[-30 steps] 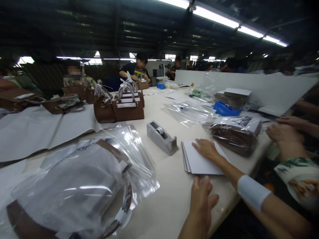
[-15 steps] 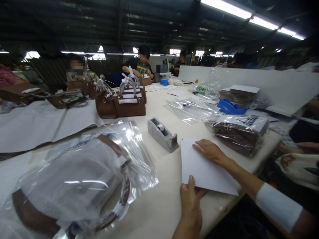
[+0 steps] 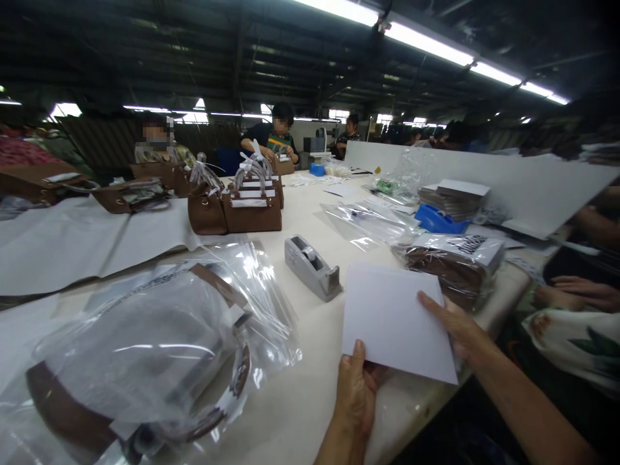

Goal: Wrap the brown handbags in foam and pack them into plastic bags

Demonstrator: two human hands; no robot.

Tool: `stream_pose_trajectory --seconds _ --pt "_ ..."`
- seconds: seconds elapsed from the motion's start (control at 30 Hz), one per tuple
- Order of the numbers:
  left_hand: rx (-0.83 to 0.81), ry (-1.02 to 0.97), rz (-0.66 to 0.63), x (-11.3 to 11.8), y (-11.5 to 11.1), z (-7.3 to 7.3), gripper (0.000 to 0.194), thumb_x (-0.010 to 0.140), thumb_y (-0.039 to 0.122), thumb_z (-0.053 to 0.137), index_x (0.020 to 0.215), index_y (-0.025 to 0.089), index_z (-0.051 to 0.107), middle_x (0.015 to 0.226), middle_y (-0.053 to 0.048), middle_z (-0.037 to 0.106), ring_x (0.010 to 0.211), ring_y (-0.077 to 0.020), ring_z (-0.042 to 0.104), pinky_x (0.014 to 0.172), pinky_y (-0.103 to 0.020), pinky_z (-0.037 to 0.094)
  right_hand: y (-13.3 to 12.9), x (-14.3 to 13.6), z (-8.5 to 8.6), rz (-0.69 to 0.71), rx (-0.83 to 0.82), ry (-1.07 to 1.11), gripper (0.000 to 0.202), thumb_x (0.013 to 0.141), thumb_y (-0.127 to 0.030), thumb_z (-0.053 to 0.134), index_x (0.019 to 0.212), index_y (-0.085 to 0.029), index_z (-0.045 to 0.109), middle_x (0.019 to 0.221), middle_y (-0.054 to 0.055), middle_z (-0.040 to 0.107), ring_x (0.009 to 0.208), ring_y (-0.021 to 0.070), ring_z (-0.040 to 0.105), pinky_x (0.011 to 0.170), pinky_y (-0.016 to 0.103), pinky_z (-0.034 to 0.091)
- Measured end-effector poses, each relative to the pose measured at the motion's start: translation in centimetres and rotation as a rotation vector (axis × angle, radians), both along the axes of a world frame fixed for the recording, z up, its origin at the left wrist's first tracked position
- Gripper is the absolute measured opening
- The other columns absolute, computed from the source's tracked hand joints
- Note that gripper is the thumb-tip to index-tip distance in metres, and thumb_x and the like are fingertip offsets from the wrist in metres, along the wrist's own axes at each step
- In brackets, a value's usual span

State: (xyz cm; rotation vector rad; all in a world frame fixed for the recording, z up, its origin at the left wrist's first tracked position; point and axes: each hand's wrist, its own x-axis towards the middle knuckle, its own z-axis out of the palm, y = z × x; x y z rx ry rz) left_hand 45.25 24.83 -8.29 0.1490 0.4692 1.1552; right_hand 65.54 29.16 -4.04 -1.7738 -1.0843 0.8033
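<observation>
Between my two hands is a white rectangular card or sheet (image 3: 394, 316), tilted over the near edge of the table. My left hand (image 3: 357, 387) grips its lower left edge, thumb on top and fingers underneath. On the right side, my right hand (image 3: 448, 323) pinches the card's edge with the thumb on its face; its other fingers are hidden behind it. A grey tape dispenser (image 3: 312, 268) stands just beyond the card's left corner. Close behind the card's right side lies a brown handbag in clear plastic (image 3: 445, 268) with a white printed panel.
At the left lies a large plastic-wrapped brown bag (image 3: 145, 361). Several brown handbags (image 3: 254, 213) stand behind it. Clear plastic bags (image 3: 368, 219), a blue tape dispenser (image 3: 438, 219) and a stack of boards (image 3: 455, 194) lie further back. A co-worker's hands (image 3: 576, 294) are at the right.
My right hand has moved from lying on the card's top to gripping its right edge. The card's right side has been raised and turned towards me. The view has shifted slightly.
</observation>
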Motion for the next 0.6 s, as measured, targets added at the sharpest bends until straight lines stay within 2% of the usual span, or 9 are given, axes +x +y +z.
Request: stream_pose_trajectory --seconds 0.07,0.1,0.17,0.27,0.4,0.47,0.6 --pt "0.068 0.080 -0.042 -0.6 -0.2 0.1 0.042 0.079 0.036 0.058 0.114 0.014 0.051 0.109 -0.012 0.061 0.104 -0.0237 0.055 0.085 -0.036 0.047 -1.3 -0.3 1.0 -0.030 -0.038 0.314 0.064 0.070 -0.054 0.060 0.118 -0.016 0.043 0.092 0.014 0.066 0.065 0.0256 0.064 0.057 0.039 0.053" --pt "0.094 0.166 -0.062 -1.1 -0.1 0.3 0.044 0.079 0.040 0.056 0.114 0.013 0.051 0.109 -0.013 0.061 0.102 -0.0242 0.056 0.084 -0.037 0.046 -1.9 -0.4 1.5 -0.056 -0.031 0.397 0.060 0.067 -0.051 0.064 0.114 -0.017 0.046 0.087 0.012 0.067 0.063 0.0241 0.063 0.056 0.037 0.053" --pt "0.097 0.381 -0.063 -2.3 0.4 1.0 0.051 0.080 0.049 0.051 0.116 0.013 0.050 0.110 -0.014 0.060 0.101 -0.0255 0.056 0.084 -0.039 0.045 -2.9 -0.6 2.9 -0.115 0.032 0.414 0.058 0.062 -0.046 0.070 0.110 -0.019 0.049 0.082 0.009 0.067 0.060 0.0224 0.062 0.054 0.034 0.053" --pt "0.048 0.597 0.032 -4.3 1.7 2.7 0.056 0.078 0.057 0.047 0.116 0.015 0.052 0.118 -0.012 0.056 0.112 -0.0262 0.049 0.095 -0.040 0.035 -4.3 -1.4 5.4 -0.130 0.068 0.232 0.062 0.059 -0.048 0.071 0.111 -0.022 0.050 0.082 0.008 0.067 0.058 0.0240 0.062 0.050 0.036 0.053" --pt "0.068 0.604 0.092 -5.5 2.4 4.9 0.056 0.075 0.062 0.047 0.104 0.016 0.062 0.116 -0.008 0.058 0.117 -0.0237 0.045 0.103 -0.032 0.026 -6.3 -4.0 8.0 -0.045 0.077 -0.189 0.061 0.052 -0.055 0.070 0.102 -0.023 0.056 0.076 0.006 0.066 0.060 0.0258 0.061 0.052 0.037 0.052" --pt "0.056 0.589 0.132 -5.7 2.0 5.4 0.060 0.076 0.065 0.042 0.108 0.019 0.060 0.119 -0.005 0.057 0.119 -0.0218 0.043 0.104 -0.030 0.025 -7.2 -5.1 8.0 -0.017 0.125 -0.247 0.058 0.053 -0.057 0.068 0.099 -0.023 0.057 0.076 0.006 0.066 0.062 0.0254 0.061 0.055 0.035 0.052" --pt "0.024 0.534 0.116 -6.4 0.7 5.8 0.065 0.074 0.067 0.042 0.112 0.017 0.058 0.117 -0.007 0.059 0.114 -0.0240 0.048 0.101 -0.035 0.030 -8.4 -5.8 6.3 0.122 0.153 0.028 0.058 0.054 -0.055 0.068 0.099 -0.020 0.056 0.079 0.008 0.066 0.062 0.0250 0.061 0.049 0.032 0.050"
